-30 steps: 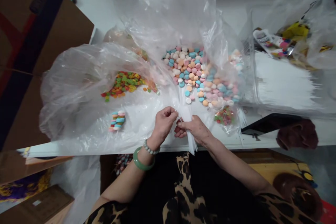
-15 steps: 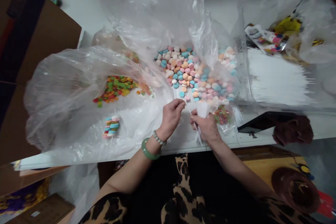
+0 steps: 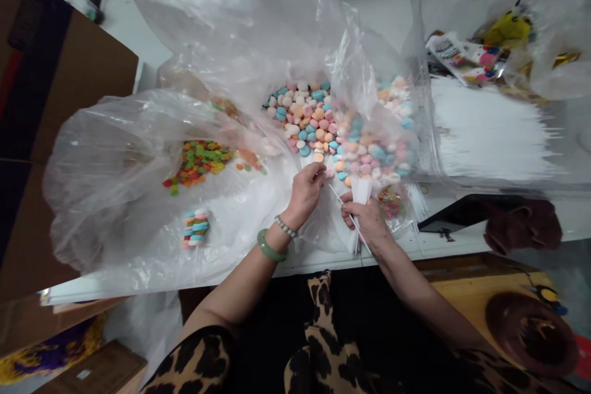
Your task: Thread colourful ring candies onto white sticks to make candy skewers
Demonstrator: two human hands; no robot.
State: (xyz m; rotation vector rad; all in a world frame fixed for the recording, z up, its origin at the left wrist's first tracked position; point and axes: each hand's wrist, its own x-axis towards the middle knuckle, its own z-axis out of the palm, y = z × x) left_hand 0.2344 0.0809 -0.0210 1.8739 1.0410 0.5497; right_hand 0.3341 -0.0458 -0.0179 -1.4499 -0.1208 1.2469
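Near one pastel candy pile [image 3: 307, 112], the left hand [image 3: 308, 192] is pinched, on what I cannot tell. Apart from it, nearer to the person than the pile, the right hand [image 3: 367, 220] grips one stick bundle [image 3: 361, 189] and one single stick [image 3: 363, 240].

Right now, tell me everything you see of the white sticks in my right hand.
In the bundle of white sticks, the pieces are thin and straight, perhaps plastic or paper. Your right hand grips them mid-length, ends showing both sides; one stick slants apart. They're just nearer you than the pastel candies.
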